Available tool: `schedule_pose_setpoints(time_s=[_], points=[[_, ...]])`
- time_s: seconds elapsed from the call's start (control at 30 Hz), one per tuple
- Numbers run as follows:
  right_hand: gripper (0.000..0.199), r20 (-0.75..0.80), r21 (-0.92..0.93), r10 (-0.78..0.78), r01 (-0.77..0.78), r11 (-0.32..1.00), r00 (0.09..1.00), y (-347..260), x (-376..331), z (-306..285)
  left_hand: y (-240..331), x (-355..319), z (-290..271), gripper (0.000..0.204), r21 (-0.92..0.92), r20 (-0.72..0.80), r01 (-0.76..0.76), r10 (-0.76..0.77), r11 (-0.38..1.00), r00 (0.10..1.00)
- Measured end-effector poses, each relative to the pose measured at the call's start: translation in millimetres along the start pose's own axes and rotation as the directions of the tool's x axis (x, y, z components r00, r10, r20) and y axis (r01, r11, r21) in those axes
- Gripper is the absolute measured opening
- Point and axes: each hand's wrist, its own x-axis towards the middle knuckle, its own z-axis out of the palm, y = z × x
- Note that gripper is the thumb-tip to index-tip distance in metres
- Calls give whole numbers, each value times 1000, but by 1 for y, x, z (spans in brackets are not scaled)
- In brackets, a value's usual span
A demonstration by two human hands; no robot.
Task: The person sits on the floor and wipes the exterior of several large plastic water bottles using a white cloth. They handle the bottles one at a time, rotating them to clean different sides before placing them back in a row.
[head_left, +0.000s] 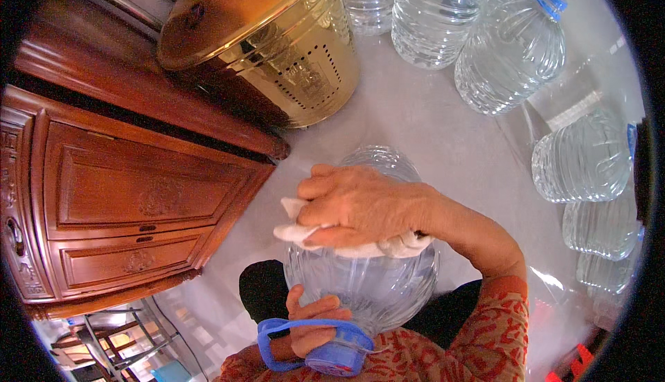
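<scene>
A large clear plastic water jug (367, 285) lies tilted toward me, its blue cap and blue carry handle (332, 351) nearest my body. My right hand (360, 205) presses a white cloth (388, 243) flat against the upper side of the jug. My left hand (315, 330) grips the jug's neck, with the fingers wrapped over the blue handle. The jug's far end (381, 160) shows beyond my right hand.
A brass perforated bin with a lid (277, 42) stands on the pale floor beside a carved dark wooden cabinet (131, 195). Several more clear water jugs (509, 53) line the far and right side. Folding chair legs (111, 340) show at lower left.
</scene>
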Motion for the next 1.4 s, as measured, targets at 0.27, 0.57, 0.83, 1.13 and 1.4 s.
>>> schedule_pose_setpoints(time_s=[0.27,0.57,0.83,1.13,1.4], points=[[28,-94,264,277,-244,933,956,59,-29,2,16,12,4,22,-237,-18,213,-223,948,975],[44,-266,556,837,-633,538,477,93,-127,30,4,24,4,41,-626,-7,229,-299,745,954],[39,-686,246,344,-241,939,642,-18,-139,46,-23,-5,-7,34,-707,56,363,-464,606,884],[35,-572,-151,24,-134,980,820,-47,-112,22,-55,-64,-26,48,-838,184,464,-652,286,735],[27,-559,309,431,-305,901,708,61,-127,34,-68,-82,-35,60,-857,204,471,-700,211,685]])
